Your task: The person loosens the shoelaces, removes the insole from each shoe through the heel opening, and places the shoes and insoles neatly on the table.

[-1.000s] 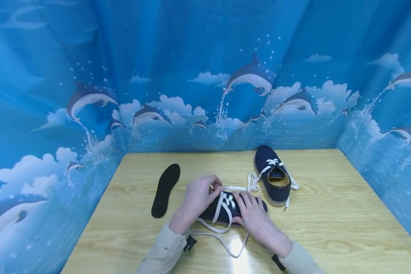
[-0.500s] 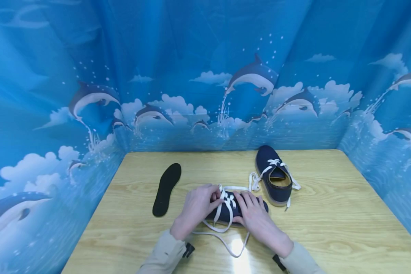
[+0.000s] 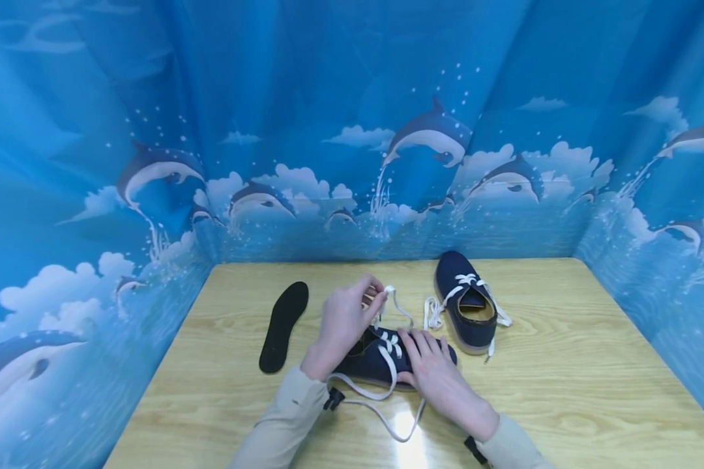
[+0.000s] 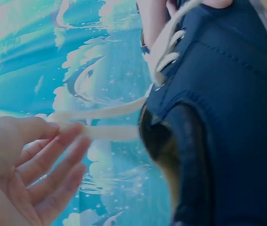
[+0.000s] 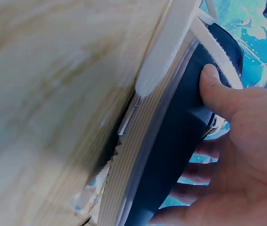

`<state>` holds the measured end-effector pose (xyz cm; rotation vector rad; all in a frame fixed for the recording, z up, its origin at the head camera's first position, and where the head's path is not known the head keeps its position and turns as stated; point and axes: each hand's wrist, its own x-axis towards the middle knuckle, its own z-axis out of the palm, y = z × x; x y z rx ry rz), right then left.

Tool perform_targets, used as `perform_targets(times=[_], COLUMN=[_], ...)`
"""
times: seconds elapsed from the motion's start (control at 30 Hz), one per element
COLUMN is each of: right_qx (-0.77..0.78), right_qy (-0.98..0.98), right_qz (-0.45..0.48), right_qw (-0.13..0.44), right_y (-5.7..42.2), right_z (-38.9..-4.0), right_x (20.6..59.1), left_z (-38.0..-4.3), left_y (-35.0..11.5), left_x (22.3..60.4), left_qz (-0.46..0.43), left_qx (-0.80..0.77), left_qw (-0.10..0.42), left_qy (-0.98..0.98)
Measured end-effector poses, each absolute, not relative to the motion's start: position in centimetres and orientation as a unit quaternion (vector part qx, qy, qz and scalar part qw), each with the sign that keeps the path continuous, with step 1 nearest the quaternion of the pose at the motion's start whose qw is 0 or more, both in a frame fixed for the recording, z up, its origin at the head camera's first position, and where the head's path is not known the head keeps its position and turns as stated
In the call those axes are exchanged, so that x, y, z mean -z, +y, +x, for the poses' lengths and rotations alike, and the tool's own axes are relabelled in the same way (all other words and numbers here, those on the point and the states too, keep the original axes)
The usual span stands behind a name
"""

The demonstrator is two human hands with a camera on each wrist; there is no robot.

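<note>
A navy canvas shoe (image 3: 368,362) with white laces lies on the wooden table (image 3: 563,378), close to me. My left hand (image 3: 371,296) is raised above its opening and pinches a white lace end (image 3: 390,291) that runs up from the eyelets. The left wrist view shows that lace (image 4: 106,132) across my fingertips (image 4: 69,136), beside the shoe's opening (image 4: 164,141). My right hand (image 3: 427,355) holds the toe end. The right wrist view shows its thumb (image 5: 214,89) on the shoe's side (image 5: 178,141) and its fingers round the far side.
A second navy shoe (image 3: 466,303) stands at the back right, its laces loose on the table. A black insole (image 3: 283,324) lies to the left. A slack lace loop (image 3: 387,417) trails near the front edge. Blue dolphin-print curtains (image 3: 352,130) close three sides.
My left hand has risen from the shoe's tongue, up and back, drawing the lace end with it. The right hand has stayed on the toe.
</note>
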<state>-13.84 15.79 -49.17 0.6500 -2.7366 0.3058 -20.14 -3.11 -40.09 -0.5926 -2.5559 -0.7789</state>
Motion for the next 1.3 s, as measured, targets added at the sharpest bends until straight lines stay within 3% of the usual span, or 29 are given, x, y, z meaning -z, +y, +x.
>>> perform_targets(times=[0.33, 0.77, 1.0, 1.3], right_qx=[-0.115, -0.113, -0.117, -0.119], right_qy=[-0.958, -0.958, -0.958, -0.957], right_qz=[0.221, 0.223, 0.224, 0.227], right_qw=[0.14, 0.14, 0.137, 0.133], right_y=[15.8, 15.8, 16.0, 16.0], right_z=[-13.7, -13.7, -13.9, -13.7], right_x=[49.1, 49.0, 49.1, 48.8], left_z=[-20.2, -19.1, -19.6, -22.0], left_y=[-4.3, -8.6, -9.0, -8.3], left_x=[41.8, 40.6, 39.7, 38.9], left_qz=[-0.229, -0.252, -0.3, -0.292], left_qx=[0.25, 0.223, 0.177, 0.176], left_qw=[0.121, 0.04, -0.064, -0.259], left_qy=[-0.933, -0.941, -0.935, -0.904])
